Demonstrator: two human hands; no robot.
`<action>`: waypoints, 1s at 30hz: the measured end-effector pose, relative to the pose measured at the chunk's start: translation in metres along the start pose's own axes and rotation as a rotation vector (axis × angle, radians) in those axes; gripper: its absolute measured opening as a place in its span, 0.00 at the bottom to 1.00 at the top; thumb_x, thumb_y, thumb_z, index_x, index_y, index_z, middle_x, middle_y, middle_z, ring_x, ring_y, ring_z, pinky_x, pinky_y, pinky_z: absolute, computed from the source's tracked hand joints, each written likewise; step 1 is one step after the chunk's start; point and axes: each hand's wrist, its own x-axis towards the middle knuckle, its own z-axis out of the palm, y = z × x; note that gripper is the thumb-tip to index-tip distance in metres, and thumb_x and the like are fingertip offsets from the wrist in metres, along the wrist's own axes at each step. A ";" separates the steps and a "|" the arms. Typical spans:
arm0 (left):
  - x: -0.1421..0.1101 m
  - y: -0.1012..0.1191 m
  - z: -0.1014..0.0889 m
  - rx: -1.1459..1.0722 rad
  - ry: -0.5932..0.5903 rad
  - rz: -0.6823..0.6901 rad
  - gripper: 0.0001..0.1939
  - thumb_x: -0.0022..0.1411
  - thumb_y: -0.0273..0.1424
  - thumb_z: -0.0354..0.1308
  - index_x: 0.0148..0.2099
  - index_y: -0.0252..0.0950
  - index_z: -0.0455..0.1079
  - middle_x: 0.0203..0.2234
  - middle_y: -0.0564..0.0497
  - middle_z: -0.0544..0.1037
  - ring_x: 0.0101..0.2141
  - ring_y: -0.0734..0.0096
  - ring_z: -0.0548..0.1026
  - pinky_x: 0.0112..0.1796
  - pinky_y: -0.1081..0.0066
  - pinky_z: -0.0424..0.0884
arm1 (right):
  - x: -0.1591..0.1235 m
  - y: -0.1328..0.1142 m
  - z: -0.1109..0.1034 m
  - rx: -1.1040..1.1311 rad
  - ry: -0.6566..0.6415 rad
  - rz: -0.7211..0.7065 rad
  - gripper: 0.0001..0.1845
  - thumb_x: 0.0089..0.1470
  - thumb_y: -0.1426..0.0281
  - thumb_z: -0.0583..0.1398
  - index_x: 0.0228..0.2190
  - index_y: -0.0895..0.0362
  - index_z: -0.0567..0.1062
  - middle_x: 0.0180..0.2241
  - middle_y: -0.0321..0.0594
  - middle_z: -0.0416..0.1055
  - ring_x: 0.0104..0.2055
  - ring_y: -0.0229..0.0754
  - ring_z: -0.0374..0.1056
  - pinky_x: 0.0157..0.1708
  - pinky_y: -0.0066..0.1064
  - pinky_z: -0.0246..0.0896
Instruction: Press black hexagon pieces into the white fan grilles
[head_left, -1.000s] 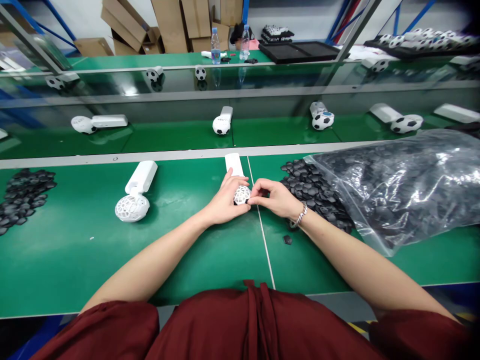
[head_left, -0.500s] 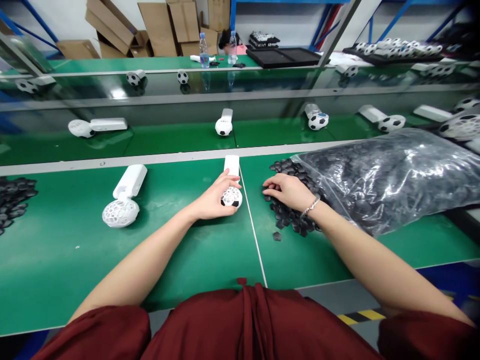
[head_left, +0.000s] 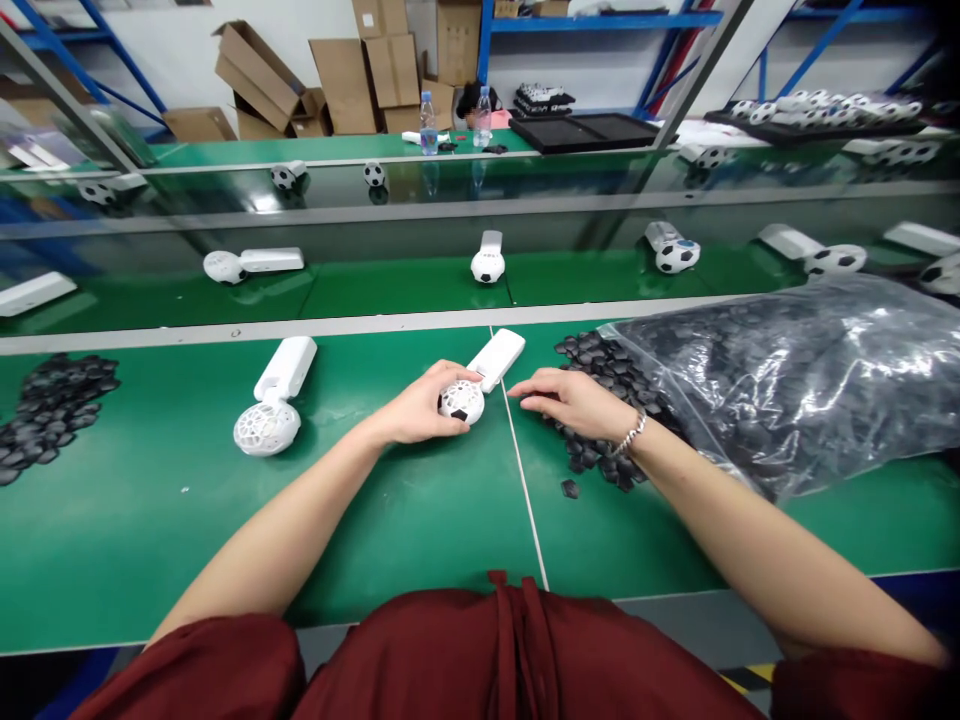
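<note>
My left hand (head_left: 416, 405) is wrapped round the ball-shaped head of a white handheld fan (head_left: 480, 378) that lies on the green table (head_left: 375, 520). The head carries a few black patches and its white handle points up and to the right. My right hand (head_left: 570, 400) hovers just right of the fan, palm down, fingers drawn together at the edge of a pile of small black pieces (head_left: 600, 375). Whether it holds a piece is hidden.
A second white fan (head_left: 271, 400) with a bare lattice head lies to the left. A clear plastic bag (head_left: 795, 370) full of black pieces spreads at the right. More black pieces (head_left: 49, 405) lie at the far left. Finished football-patterned fans (head_left: 487, 262) sit on the belt behind.
My right hand left the fan's head, went to the black pile and now comes back toward the fan. My left hand has turned the fan, so its handle now points up-right.
</note>
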 end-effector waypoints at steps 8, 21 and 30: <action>0.000 0.002 0.002 -0.019 -0.019 0.009 0.29 0.44 0.27 0.57 0.52 0.37 0.61 0.47 0.48 0.62 0.50 0.59 0.63 0.53 0.60 0.57 | 0.008 -0.010 0.015 0.075 0.074 -0.123 0.04 0.52 0.72 0.56 0.29 0.57 0.72 0.28 0.37 0.71 0.28 0.36 0.67 0.31 0.29 0.61; 0.005 0.003 0.029 -0.046 0.292 -0.023 0.20 0.44 0.32 0.63 0.42 0.36 0.67 0.39 0.48 0.67 0.43 0.63 0.68 0.48 0.62 0.63 | 0.033 0.000 0.026 0.269 0.047 -0.346 0.05 0.49 0.68 0.61 0.28 0.58 0.74 0.29 0.38 0.72 0.33 0.39 0.67 0.37 0.32 0.61; 0.005 0.001 0.036 -0.033 0.376 -0.002 0.17 0.45 0.27 0.59 0.41 0.36 0.67 0.38 0.49 0.67 0.41 0.65 0.68 0.46 0.64 0.65 | 0.036 0.001 0.031 0.359 0.088 -0.286 0.07 0.45 0.67 0.63 0.26 0.58 0.74 0.26 0.37 0.72 0.29 0.37 0.66 0.33 0.30 0.61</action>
